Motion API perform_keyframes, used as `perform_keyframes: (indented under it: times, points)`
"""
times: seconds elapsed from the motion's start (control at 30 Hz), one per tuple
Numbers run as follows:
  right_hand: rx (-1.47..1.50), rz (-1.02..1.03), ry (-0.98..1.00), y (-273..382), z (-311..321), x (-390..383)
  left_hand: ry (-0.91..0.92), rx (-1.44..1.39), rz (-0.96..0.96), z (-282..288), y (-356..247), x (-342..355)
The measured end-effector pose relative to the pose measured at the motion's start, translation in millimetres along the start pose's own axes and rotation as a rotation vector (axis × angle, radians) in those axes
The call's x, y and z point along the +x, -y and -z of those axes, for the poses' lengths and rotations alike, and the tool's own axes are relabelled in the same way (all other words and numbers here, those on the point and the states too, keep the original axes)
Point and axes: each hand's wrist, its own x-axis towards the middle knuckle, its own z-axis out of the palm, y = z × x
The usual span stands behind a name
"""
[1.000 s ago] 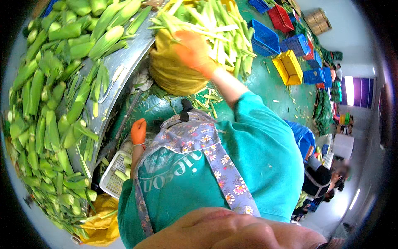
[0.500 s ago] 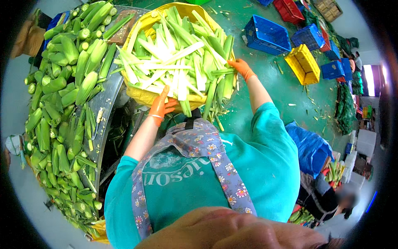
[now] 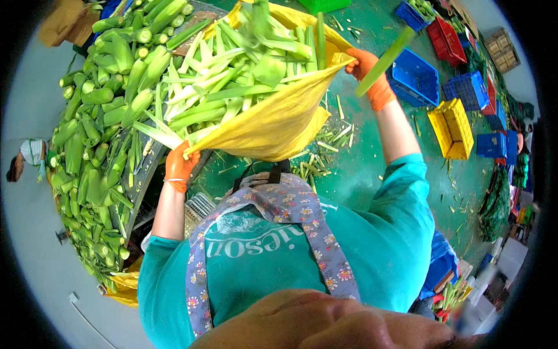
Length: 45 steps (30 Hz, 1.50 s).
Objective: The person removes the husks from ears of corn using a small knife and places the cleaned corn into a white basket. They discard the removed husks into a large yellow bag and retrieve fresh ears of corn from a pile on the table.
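Observation:
A yellow woven sack point(image 3: 285, 125), heaped with pale green corn husks point(image 3: 226, 87), is stretched between my hands. My left hand point(image 3: 180, 164), in an orange glove, is closed on the sack's near left rim. At the far right corner, my right hand point(image 3: 371, 78), also gloved in orange, grips the rim and holds it pulled out. A single long green husk point(image 3: 388, 61) is in the air across the right hand, apart from the heap. Some husks at the sack's far side are smeared by motion.
On the left, a table bears a big pile of green corn ears point(image 3: 87, 151). Husk scraps point(image 3: 334, 139) litter the green floor under the sack. Blue point(image 3: 414, 81), yellow point(image 3: 452, 131) and red point(image 3: 446, 42) crates stand on the right. Another yellow sack point(image 3: 125, 285) lies at lower left.
Both hands have taken hold of the sack's rim and lifted it, tilting the sack left and away. The husks have shifted with it, and one has flown out to the right.

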Motion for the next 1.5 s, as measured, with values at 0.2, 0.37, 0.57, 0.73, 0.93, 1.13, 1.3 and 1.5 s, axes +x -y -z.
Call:
perform_keyframes:
  times: [0.2,0.37,0.57,0.73,0.93,1.13,1.3,1.5]
  points:
    - [-0.599,0.053,0.245,17,-35,-75,0.047,0.649,0.097,1,9,-56]
    - [-1.043,-0.063,0.215,31,-31,-67,0.020,1.197,0.136,-30,-71,-46]
    - [-1.441,0.663,0.240,39,-138,-22,-0.270,0.996,-0.203,-48,-98,30]
    - [-1.697,0.410,0.704,-87,-180,31,0.054,1.324,-0.338,-121,4,118]
    - [-1.880,0.294,0.779,-149,-122,-1,0.406,1.281,-0.448,-92,81,98]
    - [-1.925,0.330,0.596,-177,-131,8,-0.078,1.136,-0.285,-91,19,88]
    - [-2.142,0.119,0.643,-178,-146,26,-0.419,1.061,-0.212,-58,-8,150]
    - [-2.144,0.167,0.665,-192,-134,16,-0.260,1.226,-0.311,-42,-4,193]
